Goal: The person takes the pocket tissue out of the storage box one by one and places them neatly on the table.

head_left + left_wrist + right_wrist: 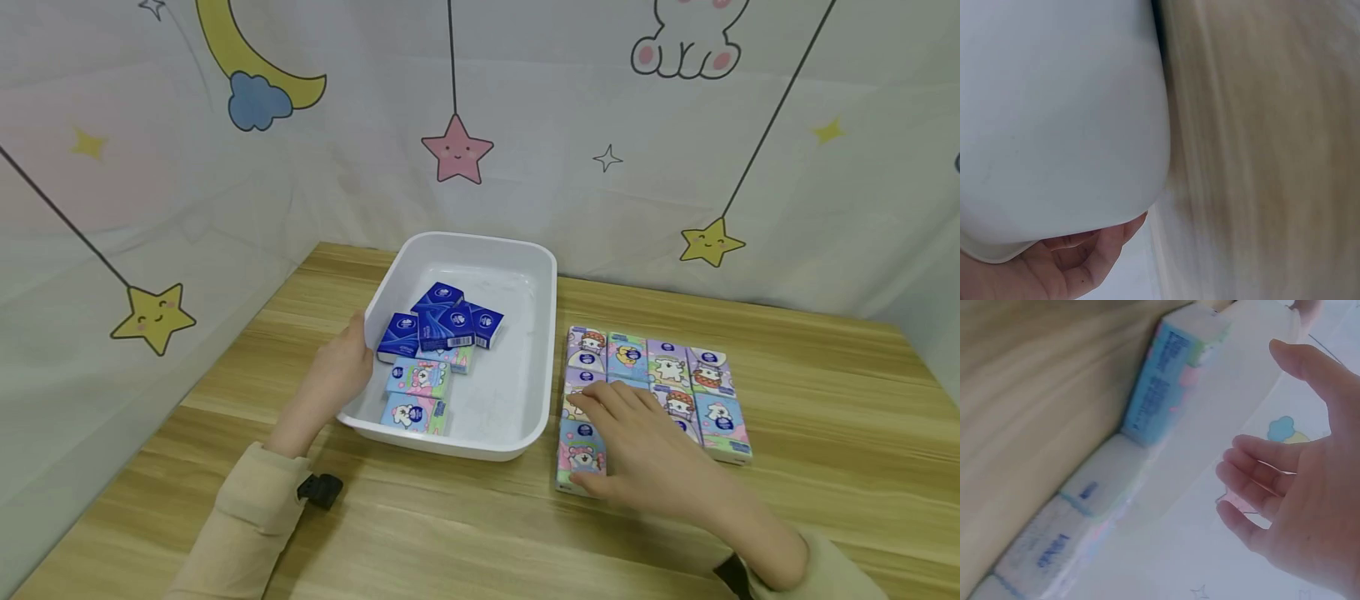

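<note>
1. Left hand [339, 371] rests against the left rim of the white bin [542, 333]; fingers curl loosely on the outer wall, thumb at the rim. Whether they truly grip it, I cannot tell.
2. Bin sits on the tabletop [825, 392], holding dark blue tissue packs [442, 325] and pastel packs [417, 396].
3. Right hand [645, 442] lies flat, fingers straight and relaxed, on the cartoon packs [667, 367], gripping nothing.
4. These packs lie in rows just right of the bin, touching one another.
5. Patterned backdrop [457, 150] stands behind.
</note>
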`<state>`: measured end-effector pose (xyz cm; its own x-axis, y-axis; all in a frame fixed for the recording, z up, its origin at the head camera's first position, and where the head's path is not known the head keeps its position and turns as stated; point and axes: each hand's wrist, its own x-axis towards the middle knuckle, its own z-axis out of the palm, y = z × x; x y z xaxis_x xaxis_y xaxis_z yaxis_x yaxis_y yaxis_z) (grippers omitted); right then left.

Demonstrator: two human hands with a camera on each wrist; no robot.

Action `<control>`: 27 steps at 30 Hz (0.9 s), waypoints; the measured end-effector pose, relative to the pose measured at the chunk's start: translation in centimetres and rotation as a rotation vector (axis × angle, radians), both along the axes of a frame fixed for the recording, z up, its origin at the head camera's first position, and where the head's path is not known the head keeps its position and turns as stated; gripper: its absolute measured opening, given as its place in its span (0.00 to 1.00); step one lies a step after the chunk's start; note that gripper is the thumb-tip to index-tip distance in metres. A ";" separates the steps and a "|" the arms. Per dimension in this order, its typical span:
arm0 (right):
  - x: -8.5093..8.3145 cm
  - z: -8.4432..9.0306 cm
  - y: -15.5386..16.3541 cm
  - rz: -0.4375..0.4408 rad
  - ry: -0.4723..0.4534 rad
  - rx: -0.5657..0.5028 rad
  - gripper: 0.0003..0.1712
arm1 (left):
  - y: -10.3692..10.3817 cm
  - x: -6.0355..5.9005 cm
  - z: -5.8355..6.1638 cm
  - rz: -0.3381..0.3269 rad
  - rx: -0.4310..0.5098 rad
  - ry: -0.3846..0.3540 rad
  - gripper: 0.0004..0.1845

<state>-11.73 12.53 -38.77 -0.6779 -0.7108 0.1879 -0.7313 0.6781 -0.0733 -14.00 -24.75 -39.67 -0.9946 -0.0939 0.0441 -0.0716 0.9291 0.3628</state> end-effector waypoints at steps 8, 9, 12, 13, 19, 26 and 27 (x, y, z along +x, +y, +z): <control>-0.8 1.5 -1.4 0.149 0.030 -0.060 0.37 | 0.0 -0.1 -0.1 -0.009 0.008 0.005 0.30; -0.9 1.7 -1.7 0.163 0.022 -0.064 0.37 | 0.0 -0.1 -0.1 -0.011 0.010 0.005 0.30; -1.1 2.2 -2.6 0.202 0.014 -0.070 0.35 | 0.0 -0.1 -0.1 -0.010 0.011 0.002 0.29; -1.1 2.3 -2.9 0.214 0.014 -0.067 0.34 | 0.0 -0.1 -0.1 -0.008 0.013 -0.001 0.29; -1.4 3.0 -4.4 0.281 0.005 -0.052 0.31 | 0.1 0.0 -0.2 0.003 0.020 -0.023 0.29; -2.3 3.5 -6.4 0.342 0.016 -0.051 0.34 | 0.0 -0.1 -0.2 0.001 0.015 -0.004 0.29; -2.4 3.6 -6.8 0.347 0.006 -0.047 0.34 | 0.0 -0.1 -0.2 0.001 0.015 -0.003 0.29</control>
